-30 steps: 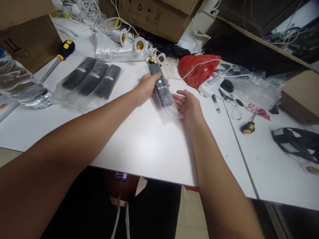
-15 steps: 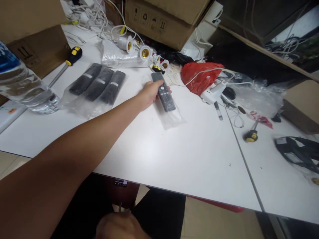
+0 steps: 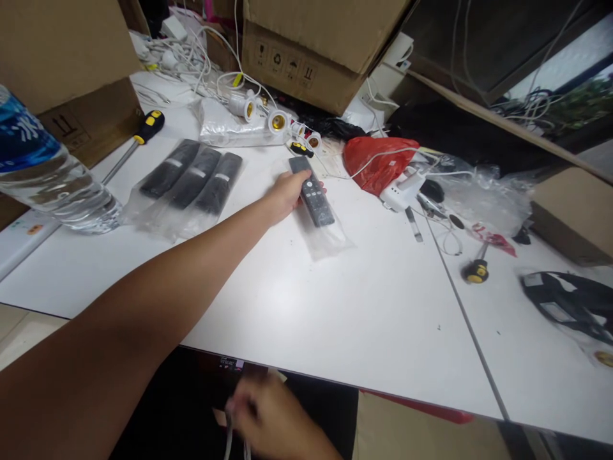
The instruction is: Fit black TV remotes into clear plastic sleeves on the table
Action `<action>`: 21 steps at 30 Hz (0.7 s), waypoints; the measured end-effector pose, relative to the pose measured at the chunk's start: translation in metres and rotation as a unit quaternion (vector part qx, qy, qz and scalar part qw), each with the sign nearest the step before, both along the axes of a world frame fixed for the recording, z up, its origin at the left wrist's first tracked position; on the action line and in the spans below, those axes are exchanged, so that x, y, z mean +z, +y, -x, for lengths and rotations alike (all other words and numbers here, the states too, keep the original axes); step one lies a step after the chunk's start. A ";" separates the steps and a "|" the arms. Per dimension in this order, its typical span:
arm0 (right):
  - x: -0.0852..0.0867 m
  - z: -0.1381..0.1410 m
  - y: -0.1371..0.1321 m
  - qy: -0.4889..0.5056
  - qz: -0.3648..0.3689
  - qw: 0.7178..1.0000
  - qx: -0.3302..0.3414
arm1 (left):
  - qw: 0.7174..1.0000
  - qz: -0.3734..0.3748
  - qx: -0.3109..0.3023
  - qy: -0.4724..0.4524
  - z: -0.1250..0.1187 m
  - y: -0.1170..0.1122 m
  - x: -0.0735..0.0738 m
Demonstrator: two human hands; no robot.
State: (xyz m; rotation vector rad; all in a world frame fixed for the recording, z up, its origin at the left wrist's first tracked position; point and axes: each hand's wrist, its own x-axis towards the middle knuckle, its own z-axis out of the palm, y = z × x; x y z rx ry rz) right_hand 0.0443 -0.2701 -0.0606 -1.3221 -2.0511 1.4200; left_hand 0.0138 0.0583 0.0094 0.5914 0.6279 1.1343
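Note:
My left hand is closed on a dark remote control in a clear plastic sleeve, thumb over the upper buttons. The remote lies at the table's middle, buttons up. To its left, several bagged remotes appear as a row of three, the nearest being a dark remote in its own sleeve. Low in the view, below the table edge, my right hand is blurred with curled fingers. Thin pale strips show beside it; what they belong to is unclear.
A water bottle and a screwdriver are at left. Cardboard boxes stand behind lamp sockets. A red bag, a white power strip and another screwdriver lie right on the white table.
My right hand has risen and moved right, toward the table edge. My left hand keeps its hold on the remote control. The whole view has shifted slightly.

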 end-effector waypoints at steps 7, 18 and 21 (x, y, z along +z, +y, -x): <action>0.118 -0.069 0.089 0.028 -0.390 0.879 -0.271 | 0.999 -0.020 -0.013 0.028 0.001 -0.004 -0.001; 0.075 -0.098 0.214 0.183 -0.028 0.916 -0.356 | 0.989 -0.124 -0.068 0.038 -0.001 -0.008 -0.013; 0.085 -0.102 0.210 0.189 0.024 0.916 -0.353 | 0.989 -0.128 -0.068 0.041 -0.002 -0.005 -0.013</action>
